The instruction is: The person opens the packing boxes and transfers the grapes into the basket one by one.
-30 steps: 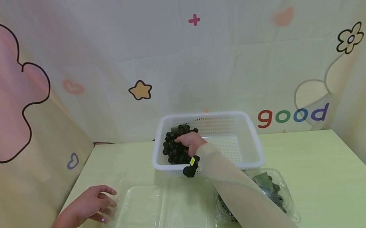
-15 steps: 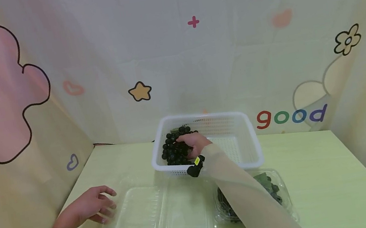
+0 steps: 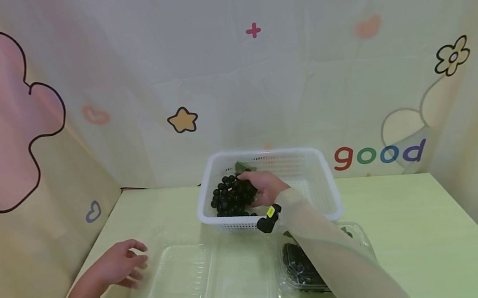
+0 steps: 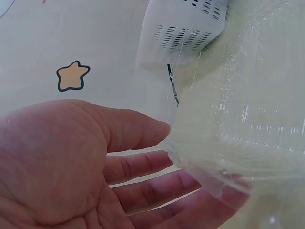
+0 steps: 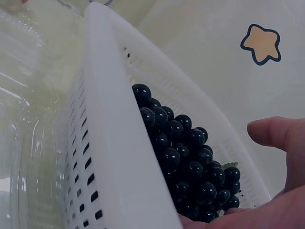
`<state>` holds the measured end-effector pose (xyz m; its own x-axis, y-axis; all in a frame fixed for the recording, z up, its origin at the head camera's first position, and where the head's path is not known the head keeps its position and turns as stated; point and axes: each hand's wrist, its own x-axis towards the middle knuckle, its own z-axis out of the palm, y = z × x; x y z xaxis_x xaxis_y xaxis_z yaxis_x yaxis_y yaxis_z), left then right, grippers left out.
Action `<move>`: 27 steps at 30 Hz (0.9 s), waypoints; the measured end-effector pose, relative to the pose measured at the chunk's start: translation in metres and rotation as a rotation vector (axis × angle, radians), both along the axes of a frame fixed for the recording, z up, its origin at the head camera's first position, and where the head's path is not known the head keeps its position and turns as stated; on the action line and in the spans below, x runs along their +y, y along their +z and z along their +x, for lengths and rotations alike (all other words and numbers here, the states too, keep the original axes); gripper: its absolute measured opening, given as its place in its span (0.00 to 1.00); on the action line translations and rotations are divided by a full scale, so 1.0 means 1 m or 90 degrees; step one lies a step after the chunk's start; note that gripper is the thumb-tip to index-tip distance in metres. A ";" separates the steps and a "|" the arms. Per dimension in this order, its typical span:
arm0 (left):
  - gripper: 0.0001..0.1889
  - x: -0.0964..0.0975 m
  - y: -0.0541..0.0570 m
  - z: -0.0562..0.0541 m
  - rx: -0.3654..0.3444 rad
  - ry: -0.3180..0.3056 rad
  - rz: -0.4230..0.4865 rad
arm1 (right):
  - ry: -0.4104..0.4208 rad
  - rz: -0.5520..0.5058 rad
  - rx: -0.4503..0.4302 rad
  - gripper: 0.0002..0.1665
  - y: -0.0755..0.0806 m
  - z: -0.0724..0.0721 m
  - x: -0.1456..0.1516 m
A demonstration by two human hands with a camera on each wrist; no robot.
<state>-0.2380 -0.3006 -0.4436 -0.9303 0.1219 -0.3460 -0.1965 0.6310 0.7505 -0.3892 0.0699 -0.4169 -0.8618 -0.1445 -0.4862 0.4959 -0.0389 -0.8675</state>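
My right hand [image 3: 268, 186] is inside a white plastic basket [image 3: 335, 185], at the right side of a bunch of dark grapes [image 3: 230, 198]. Its thumb lies at the top of the bunch in the head view, while the fingers pass under the grapes [image 5: 190, 162], mostly hidden in the right wrist view. A green leaf [image 3: 243, 167] shows behind the bunch. My left hand [image 3: 116, 264] holds nothing, its fingers loosely bent beside an opened clear plastic clamshell box [image 3: 242, 280]. In the left wrist view two fingertips overlap the box's clear edge [image 4: 209, 181].
A second clear box [image 3: 306, 285] with dark fruit stands right of the opened one, partly covered by my right sleeve [image 3: 348, 262]. The basket stands at the back of the pale table [image 3: 429, 233], near a printed curtain [image 3: 281, 89].
My right hand has shifted slightly right, and the bunch has turned, so the leaf behind it shows more. My left hand has moved only a little left.
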 end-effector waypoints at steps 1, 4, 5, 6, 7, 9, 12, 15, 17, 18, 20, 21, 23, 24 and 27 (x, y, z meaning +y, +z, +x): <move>0.21 0.001 0.001 0.000 0.010 0.001 -0.004 | 0.002 0.003 0.004 0.37 0.001 0.001 0.001; 0.21 0.005 0.004 0.002 0.050 0.005 -0.024 | 0.017 0.009 0.019 0.29 0.001 0.003 0.004; 0.21 0.007 0.005 0.003 0.067 0.004 -0.034 | 0.023 0.014 0.025 0.27 0.002 0.003 0.006; 0.21 0.008 0.006 0.003 0.085 0.000 -0.048 | 0.028 0.014 0.028 0.27 0.002 0.004 0.007; 0.21 0.009 0.007 0.003 0.103 -0.002 -0.070 | 0.033 0.014 0.034 0.26 0.002 0.005 0.008; 0.22 0.013 0.010 0.003 0.142 -0.005 -0.119 | 0.039 0.017 0.044 0.27 0.004 0.007 0.010; 0.22 0.019 0.013 0.004 0.201 -0.005 -0.183 | 0.033 0.006 0.056 0.27 0.007 0.012 0.015; 0.24 0.031 0.016 0.006 0.260 0.006 -0.219 | 0.051 0.028 0.088 0.27 0.012 0.020 0.022; 0.25 0.043 0.018 0.010 0.298 0.013 -0.229 | 0.068 0.055 0.127 0.27 0.015 0.026 0.027; 0.25 0.050 0.019 0.012 0.317 0.016 -0.229 | 0.078 0.077 0.151 0.27 0.017 0.030 0.030; 0.25 0.066 0.020 0.016 0.357 0.017 -0.219 | 0.087 0.113 0.199 0.28 0.023 0.040 0.035; 0.25 0.074 0.021 0.019 0.374 0.016 -0.211 | 0.090 0.126 0.221 0.28 0.026 0.045 0.037; 0.23 0.092 0.021 0.023 0.403 0.007 -0.192 | 0.095 0.159 0.260 0.29 0.032 0.056 0.041; 0.23 0.101 0.020 0.025 0.414 0.000 -0.180 | 0.095 0.175 0.272 0.30 0.035 0.063 0.042; 0.20 0.129 0.018 0.031 0.419 -0.025 -0.123 | 0.101 0.235 0.304 0.33 0.040 0.083 0.048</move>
<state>-0.2066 -0.1712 -0.4252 -0.9505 0.1523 0.2709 0.2874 0.7624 0.5797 -0.3058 0.1178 -0.3765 -0.9783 -0.1839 -0.0951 0.0256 0.3482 -0.9371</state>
